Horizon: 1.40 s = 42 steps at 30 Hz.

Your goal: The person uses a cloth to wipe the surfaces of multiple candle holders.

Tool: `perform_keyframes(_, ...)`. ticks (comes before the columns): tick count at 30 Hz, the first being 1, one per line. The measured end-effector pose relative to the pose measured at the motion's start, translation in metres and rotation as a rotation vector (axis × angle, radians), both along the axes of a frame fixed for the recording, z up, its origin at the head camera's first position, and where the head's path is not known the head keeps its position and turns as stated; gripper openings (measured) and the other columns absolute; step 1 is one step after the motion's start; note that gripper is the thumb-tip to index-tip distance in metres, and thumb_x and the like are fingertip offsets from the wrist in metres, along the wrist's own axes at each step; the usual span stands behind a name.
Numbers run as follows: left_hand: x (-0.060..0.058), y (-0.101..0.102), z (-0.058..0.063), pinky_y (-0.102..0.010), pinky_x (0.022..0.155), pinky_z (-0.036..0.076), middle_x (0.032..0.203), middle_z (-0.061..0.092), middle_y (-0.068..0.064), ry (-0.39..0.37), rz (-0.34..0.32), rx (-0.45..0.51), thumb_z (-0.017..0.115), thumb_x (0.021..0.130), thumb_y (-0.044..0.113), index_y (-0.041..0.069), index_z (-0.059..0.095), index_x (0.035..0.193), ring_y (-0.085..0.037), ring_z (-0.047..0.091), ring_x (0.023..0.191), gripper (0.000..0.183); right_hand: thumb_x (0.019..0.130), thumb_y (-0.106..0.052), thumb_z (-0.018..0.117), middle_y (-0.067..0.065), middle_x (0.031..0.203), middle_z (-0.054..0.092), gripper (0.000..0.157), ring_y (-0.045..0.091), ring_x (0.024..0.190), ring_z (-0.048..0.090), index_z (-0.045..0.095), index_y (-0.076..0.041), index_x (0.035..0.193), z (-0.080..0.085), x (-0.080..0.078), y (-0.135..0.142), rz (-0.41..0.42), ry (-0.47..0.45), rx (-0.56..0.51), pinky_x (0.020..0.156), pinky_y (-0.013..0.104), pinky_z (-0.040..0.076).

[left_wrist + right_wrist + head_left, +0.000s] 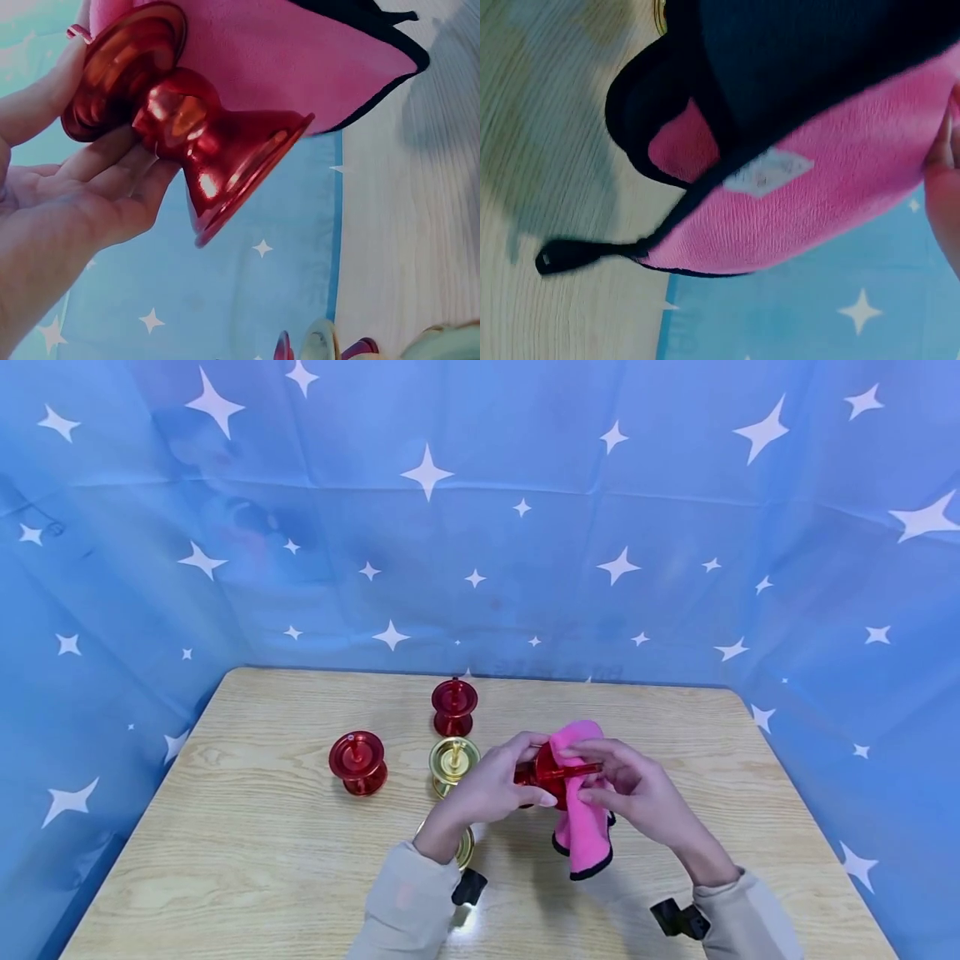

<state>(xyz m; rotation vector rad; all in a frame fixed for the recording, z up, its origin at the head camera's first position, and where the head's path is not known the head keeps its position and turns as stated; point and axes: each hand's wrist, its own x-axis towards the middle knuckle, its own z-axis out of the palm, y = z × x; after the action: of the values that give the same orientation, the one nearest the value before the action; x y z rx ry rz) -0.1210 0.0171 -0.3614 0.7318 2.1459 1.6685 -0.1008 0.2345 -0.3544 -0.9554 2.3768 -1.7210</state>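
Note:
Above the table, my left hand (491, 785) grips a shiny red candle holder (550, 768) that is tipped over on its side. In the left wrist view the fingers curl round the narrow stem of the holder (176, 112), and its flared base points away from the palm. My right hand (633, 785) pinches a pink cloth (588, 835) with black edging against the holder's dish end, near its red spike. In the right wrist view the cloth (840, 172) hangs in folds, showing a white label and a black loop, and hides the holder.
Left of my hands a red candle holder (357, 756) stands upright. Another red one (454, 697) is at the back, with a gold one (454, 758) in front of it. A second gold holder (466, 850) is partly hidden by my left wrist. A blue star-patterned curtain (495, 535) borders the wooden table (240, 827).

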Motion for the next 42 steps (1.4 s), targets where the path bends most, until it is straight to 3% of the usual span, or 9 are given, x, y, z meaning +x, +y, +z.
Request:
perform_keyframes(5,0.0,-0.002,0.002,-0.021,0.079,0.046,0.118,0.059,-0.012,0.082,-0.023,-0.045,0.068,0.081,0.005,0.002,0.041,0.13,-0.013,0.056,0.095,0.057,0.074,0.014,0.066,0.016,0.113,0.055,0.052,0.017,0.088,0.062,0.048,0.005,0.122,-0.003,0.002,-0.005,-0.066,0.024,-0.015,0.066,0.025,0.052)
perform_keyframes(12,-0.002,-0.001,0.004,-0.018,0.072,0.046,0.115,0.059,-0.011,0.119,-0.085,-0.113,0.065,0.084,0.006,0.001,0.035,0.136,-0.007,0.055,0.075,0.06,0.074,0.012,0.068,0.013,0.106,0.06,0.046,0.016,0.083,0.062,0.055,-0.002,0.116,-0.005,0.002,-0.012,-0.162,0.056,0.036,0.066,0.024,0.052)
perform_keyframes(19,-0.005,0.001,0.004,-0.017,0.079,0.043,0.116,0.058,-0.007,0.105,-0.127,-0.158,0.065,0.085,0.008,-0.001,0.032,0.138,-0.007,0.054,0.079,0.063,0.072,0.018,0.066,0.012,0.096,0.061,0.037,0.014,0.085,0.061,0.06,0.0,0.103,-0.009,0.0,-0.014,-0.13,0.151,0.068,0.071,0.022,0.052)
perform_keyframes(26,-0.005,-0.001,0.006,-0.017,0.078,0.041,0.113,0.06,-0.01,0.064,-0.131,-0.174,0.064,0.085,0.01,-0.004,0.03,0.139,-0.006,0.051,0.078,0.065,0.073,0.02,0.063,0.01,0.095,0.06,0.035,0.013,0.086,0.059,0.06,0.0,0.101,-0.004,-0.001,-0.008,-0.089,0.145,0.045,0.074,0.02,0.05)
perform_keyframes(29,-0.004,-0.001,0.007,-0.017,0.075,0.042,0.115,0.059,-0.01,0.039,-0.119,-0.181,0.065,0.085,0.009,-0.002,0.03,0.139,-0.01,0.055,0.064,0.065,0.073,0.019,0.065,0.008,0.095,0.061,0.035,0.012,0.085,0.059,0.061,-0.002,0.101,0.0,0.0,-0.005,-0.1,0.137,0.051,0.072,0.02,0.05)
perform_keyframes(32,-0.004,0.0,0.006,-0.019,0.073,0.045,0.116,0.058,-0.011,0.008,-0.072,-0.175,0.068,0.082,0.008,0.001,0.035,0.137,-0.017,0.058,0.058,0.064,0.072,0.017,0.067,0.006,0.093,0.062,0.035,0.011,0.078,0.058,0.061,-0.002,0.1,0.005,0.001,0.0,-0.146,0.143,0.062,0.064,0.019,0.049)
perform_keyframes(35,-0.004,0.001,0.005,-0.024,0.074,0.049,0.119,0.058,-0.013,-0.012,0.029,-0.161,0.073,0.076,0.007,0.004,0.042,0.132,-0.021,0.063,0.076,0.063,0.071,0.017,0.068,0.005,0.087,0.062,0.034,0.011,0.07,0.054,0.062,-0.001,0.099,0.011,0.002,0.006,-0.237,0.154,0.064,0.055,0.02,0.046)
perform_keyframes(38,-0.004,0.003,0.003,-0.028,0.083,0.048,0.12,0.058,-0.012,-0.014,0.149,-0.141,0.078,0.071,0.007,0.006,0.044,0.129,-0.021,0.057,0.104,0.067,0.071,0.015,0.069,0.003,0.08,0.062,0.033,0.011,0.066,0.054,0.062,0.001,0.099,0.015,0.001,0.01,-0.364,0.137,0.058,0.051,0.021,0.044)
perform_keyframes(42,-0.004,0.009,0.001,-0.03,0.089,0.046,0.12,0.058,-0.009,0.028,0.24,-0.143,0.08,0.069,0.011,0.005,0.042,0.133,-0.021,0.054,0.11,0.075,0.072,0.011,0.07,0.003,0.081,0.063,0.032,0.009,0.067,0.057,0.062,0.001,0.101,0.012,0.0,0.007,-0.456,0.12,0.054,0.053,0.019,0.046)
